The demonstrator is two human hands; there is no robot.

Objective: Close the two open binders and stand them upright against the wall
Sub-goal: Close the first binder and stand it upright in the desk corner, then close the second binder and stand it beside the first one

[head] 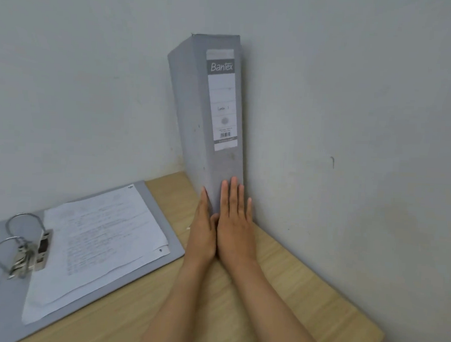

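Note:
A closed grey binder [196,111] with a white spine label stands upright in the corner, its right cover against the right-hand wall. My left hand [203,229] lies flat along its left cover near the bottom. My right hand [236,223] presses flat, fingers straight, on the lower spine. Neither hand grips it. A second grey binder [161,219] lies open and flat on the left of the wooden table [278,291], with its metal ring mechanism [27,249] up and a stack of printed papers [98,242] on its right half.
Pale walls [352,125] meet in a corner behind the standing binder. The table's right edge runs along the right-hand wall and its front right corner shows at the lower right. Bare wood lies between the open binder and the wall.

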